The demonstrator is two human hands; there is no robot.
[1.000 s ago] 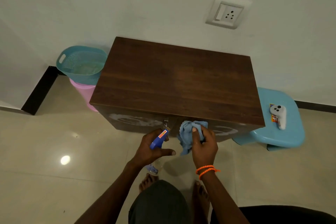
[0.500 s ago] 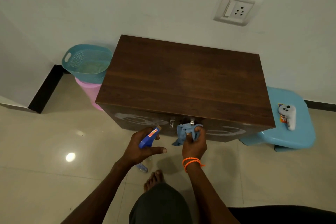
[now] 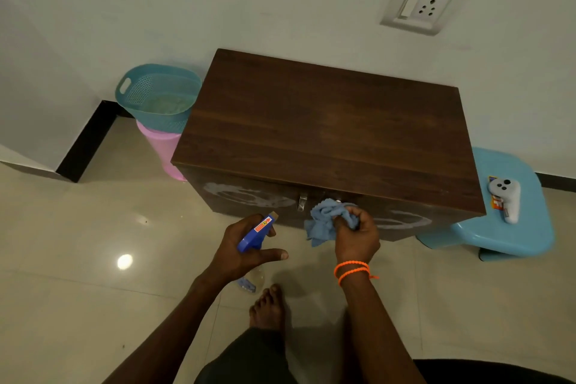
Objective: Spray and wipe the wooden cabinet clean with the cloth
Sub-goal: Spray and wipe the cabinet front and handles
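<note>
A dark wooden cabinet (image 3: 324, 128) stands against the wall, with whitish smears on both front doors. My left hand (image 3: 246, 249) holds a spray bottle (image 3: 257, 232) with a blue trigger head, its nozzle pointing toward the cabinet front; the clear bottle body hangs below my palm. My right hand (image 3: 355, 235), with orange bands on the wrist, grips a bunched light blue cloth (image 3: 327, 221) against the cabinet front by the metal door handles (image 3: 302, 201).
A teal basket (image 3: 156, 97) sits on a pink bin (image 3: 162, 146) left of the cabinet. A light blue stool (image 3: 511, 227) on the right carries a white controller (image 3: 506, 193). A wall socket (image 3: 420, 6) is above. My bare foot (image 3: 268, 309) stands on the tiled floor.
The view has shifted so the cabinet sits further right. My right hand with the cloth has moved up against the cabinet front near the handles. The spray bottle stays in my left hand.
</note>
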